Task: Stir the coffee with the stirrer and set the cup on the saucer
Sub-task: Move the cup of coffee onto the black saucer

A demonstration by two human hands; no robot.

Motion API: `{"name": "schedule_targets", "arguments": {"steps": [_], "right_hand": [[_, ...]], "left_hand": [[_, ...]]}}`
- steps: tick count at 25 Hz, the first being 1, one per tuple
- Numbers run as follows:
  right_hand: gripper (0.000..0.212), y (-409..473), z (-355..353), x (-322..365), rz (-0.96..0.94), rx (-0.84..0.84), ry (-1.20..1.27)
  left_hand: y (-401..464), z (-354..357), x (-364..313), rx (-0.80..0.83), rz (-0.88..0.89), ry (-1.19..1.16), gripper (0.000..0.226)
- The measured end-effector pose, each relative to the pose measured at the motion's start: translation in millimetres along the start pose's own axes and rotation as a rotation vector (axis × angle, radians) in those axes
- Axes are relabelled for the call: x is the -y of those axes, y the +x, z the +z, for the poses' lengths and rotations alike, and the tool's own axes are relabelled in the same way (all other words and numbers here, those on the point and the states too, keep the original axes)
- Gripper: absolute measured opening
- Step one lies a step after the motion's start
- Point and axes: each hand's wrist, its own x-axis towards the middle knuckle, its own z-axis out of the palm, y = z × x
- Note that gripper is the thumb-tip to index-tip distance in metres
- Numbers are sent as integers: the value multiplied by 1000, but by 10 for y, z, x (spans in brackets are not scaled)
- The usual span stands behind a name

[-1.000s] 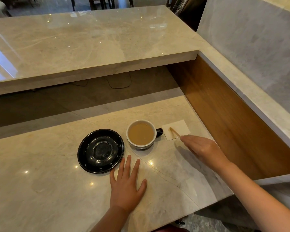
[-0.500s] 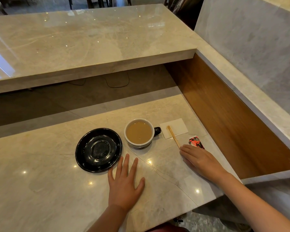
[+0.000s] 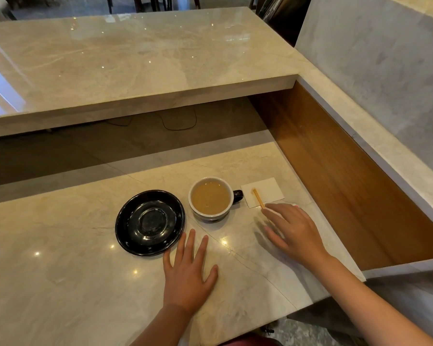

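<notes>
Right hand [image 3: 294,229] lay low over the marble counter [image 3: 60,283], fingers [image 3: 273,213] loosely spread and holding nothing, the forefinger tip at the near end of the wooden stirrer [image 3: 258,198]. Could not tell whether tip and stick actually touched. Stirrer lay flat, far end resting on a white paper napkin [image 3: 266,192], near end running off it toward the hand. Left hand [image 3: 189,273] sat palm-down on the counter, fingers fanned wide, empty, fingertips just beside the near rim of the saucer [image 3: 125,236].

Coffee cup [image 3: 211,199] stood upright on the counter between saucer and napkin, just beside the saucer, not on it. Handle pointed right, toward the napkin. Milky coffee filled it close to the rim. Saucer black, glossy, empty. A sliver of something pink showed behind the right hand; too hidden to name.

Risks, as judged:
- Thin flat stick on polished stone: a pinch from above would likely skate it away or drag the napkin along. Sliding it to an edge or tipping it up on the napkin looked safer.
- Cup handle sat near the reach path; a careless knuckle could nudge it and slop coffee.
- High fill level: brisk stirring or a tilted lift to the saucer could spill.
- Slick glaze: an off-centre landing might let the cup slide or rock.
</notes>
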Motion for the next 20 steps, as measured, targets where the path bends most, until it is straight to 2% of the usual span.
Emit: {"name": "schedule_targets", "arguments": {"steps": [2, 6, 8, 14, 20], "right_hand": [[43, 280, -47, 228, -14, -1, -9], [81, 883, -6, 674, 42, 327, 19], [92, 1113, 102, 803, 24, 461, -32], [105, 1463, 313, 878, -25, 733, -173], [110, 1574, 317, 863, -76, 826, -239]], "left_hand": [[0, 3, 2, -13, 6, -13, 66], [-4, 21, 18, -24, 5, -25, 65], [-4, 32, 17, -24, 2, -27, 65], [2, 38, 22, -23, -7, -6, 66], [-7, 41, 20, -32, -3, -23, 66]]}}
